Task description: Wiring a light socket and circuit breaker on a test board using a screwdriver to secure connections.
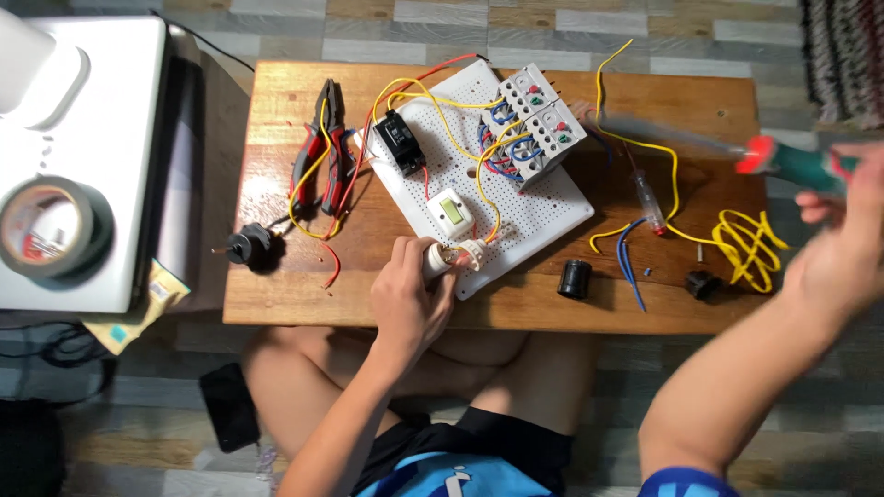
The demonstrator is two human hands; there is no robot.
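Left hand: the left hand (405,299) is closed around a small white lamp socket (453,259) at the near edge of the white perforated board (543,216), fingers wrapped tight, thumb on top.
Right hand: the right hand (843,248) is raised over the right end of the table (516,308) and curled shut on the green and red handle of a screwdriver (737,152), whose shaft points left toward the board.
Socket position: it sits at the board's front edge, just below a small white switch (450,213), with thin wires running into it.
Board: a black breaker (401,141) and a block of white switch units (534,124) are mounted farther back, joined by yellow, red and blue wires.
Doing it well: my judgement is that the socket needs to be pinned firmly and kept square to the board, and the screwdriver tip brought in slowly so it seats in a screw head instead of slipping onto a wire.
Nearby: red-handled pliers (322,147) lie at the left, a coil of yellow wire (746,244) at the right, and a roll of black tape (51,225) on a white surface beside the table.
Hard to see: the right hand and screwdriver are motion-blurred, the tip is indistinct, and the socket's screws are hidden by the fingers.
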